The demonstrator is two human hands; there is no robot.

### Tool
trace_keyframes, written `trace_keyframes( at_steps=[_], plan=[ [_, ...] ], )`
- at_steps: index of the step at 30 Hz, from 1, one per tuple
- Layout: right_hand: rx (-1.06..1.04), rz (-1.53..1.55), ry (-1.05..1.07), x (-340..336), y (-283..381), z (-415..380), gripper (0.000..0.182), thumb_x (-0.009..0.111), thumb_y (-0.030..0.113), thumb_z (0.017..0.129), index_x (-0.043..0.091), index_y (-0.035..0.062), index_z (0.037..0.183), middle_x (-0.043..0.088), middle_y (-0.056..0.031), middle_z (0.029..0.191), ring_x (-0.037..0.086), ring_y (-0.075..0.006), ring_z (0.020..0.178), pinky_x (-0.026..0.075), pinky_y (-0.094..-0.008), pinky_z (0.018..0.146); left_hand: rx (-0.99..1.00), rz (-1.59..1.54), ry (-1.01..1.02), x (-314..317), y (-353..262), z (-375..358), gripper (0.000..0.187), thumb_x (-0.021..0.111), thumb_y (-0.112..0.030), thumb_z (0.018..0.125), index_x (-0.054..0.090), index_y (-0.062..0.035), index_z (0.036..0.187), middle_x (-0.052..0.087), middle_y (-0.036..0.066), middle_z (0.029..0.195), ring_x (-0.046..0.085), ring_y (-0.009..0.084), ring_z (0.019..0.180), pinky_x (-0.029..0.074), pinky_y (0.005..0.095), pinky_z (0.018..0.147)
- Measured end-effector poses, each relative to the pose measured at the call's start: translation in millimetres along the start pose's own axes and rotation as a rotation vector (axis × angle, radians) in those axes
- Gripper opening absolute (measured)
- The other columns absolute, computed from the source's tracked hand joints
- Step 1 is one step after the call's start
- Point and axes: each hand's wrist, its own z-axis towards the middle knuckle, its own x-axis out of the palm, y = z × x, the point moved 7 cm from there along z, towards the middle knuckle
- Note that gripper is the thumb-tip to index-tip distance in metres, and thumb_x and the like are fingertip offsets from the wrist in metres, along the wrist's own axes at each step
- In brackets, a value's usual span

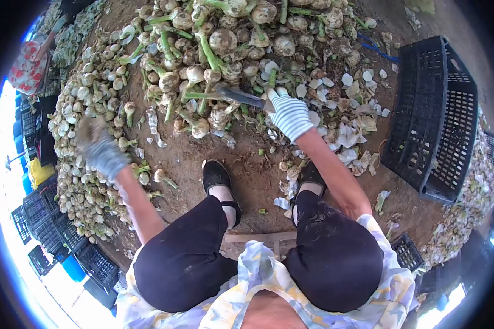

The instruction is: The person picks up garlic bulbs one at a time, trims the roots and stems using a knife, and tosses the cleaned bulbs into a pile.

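Observation:
My right hand [290, 114], in a striped white glove, is closed around a knife [244, 97]. The blade points left across the near edge of a heap of garlic bulbs [223, 41] with green stalks. A cut piece of green stalk [272, 78] shows right at the fingers of that hand. My left hand [101, 145], also gloved, is over a spread of bulbs with short-cut stalks [85, 186] on the left. Motion smears its fingers, so I cannot make out whether it holds a bulb.
Black plastic crates [422, 115] stand at the right. Stalk ends and papery skins [346, 131] litter the soil by my right foot. More crates [44, 214] are stacked at far left. Another person in a red-and-white floral top [28, 68] is at upper left.

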Motion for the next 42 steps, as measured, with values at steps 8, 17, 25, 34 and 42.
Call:
trace_keyframes(
  at_steps=[8, 17, 25, 34, 42],
  plan=[
    [0.505, 1.493, -0.024, -49, 27, -40, 0.028, 0.069, 0.028, 0.077, 0.064, 0.0031, 0.089, 0.052, 0.0017, 0.050, 0.046, -0.0026, 0.042, 0.037, -0.0199, 0.037, -0.057, -0.517, 0.837, 146, -70, -191, 0.042, 0.061, 0.003, 0.072, 0.052, -0.0023, 0.113, 0.059, 0.008, 0.100, 0.056, 0.0149, 0.091, 0.047, 0.0240, 0.080],
    [-0.201, 0.097, -0.081, -71, 50, -54, 0.032, 0.062, 0.016, 0.074, 0.052, 0.0006, 0.100, 0.058, -0.0137, 0.072, 0.058, -0.0267, 0.056, 0.044, -0.0363, 0.048, 0.339, 0.113, 0.986, 146, -4, -234, 0.023, 0.051, -0.021, 0.085, 0.053, -0.0088, 0.104, 0.059, 0.009, 0.097, 0.055, 0.0251, 0.089, 0.045, 0.0360, 0.076],
    [-0.262, 0.036, -0.039, -66, 54, -53, 0.019, 0.057, 0.013, 0.072, 0.049, 0.0025, 0.086, 0.053, -0.0151, 0.065, 0.056, -0.0296, 0.053, 0.043, -0.0388, 0.046, -0.225, -0.346, 1.105, 177, 65, -270, 0.032, 0.054, -0.027, 0.082, 0.053, -0.0096, 0.109, 0.059, 0.011, 0.097, 0.056, 0.0281, 0.090, 0.044, 0.0379, 0.077],
    [0.079, 0.148, -0.090, -52, -38, -44, 0.015, 0.056, 0.012, 0.076, 0.055, 0.0024, 0.087, 0.057, -0.0164, 0.065, 0.057, -0.0293, 0.055, 0.044, -0.0397, 0.048, -0.429, -0.392, 1.137, 130, -38, -220, 0.040, 0.063, -0.002, 0.072, 0.053, -0.0011, 0.111, 0.062, 0.009, 0.098, 0.060, 0.0164, 0.089, 0.050, 0.0291, 0.081],
    [0.201, 1.379, 0.130, -35, 40, -59, 0.031, 0.070, 0.023, 0.075, 0.062, -0.0008, 0.094, 0.065, -0.0064, 0.078, 0.057, -0.0095, 0.068, 0.045, -0.0210, 0.061, 0.477, 0.337, 1.225, 161, -75, -219, 0.031, 0.070, -0.008, 0.063, 0.062, -0.0083, 0.093, 0.063, 0.012, 0.084, 0.060, 0.0257, 0.080, 0.048, 0.0342, 0.068]
  ],
)
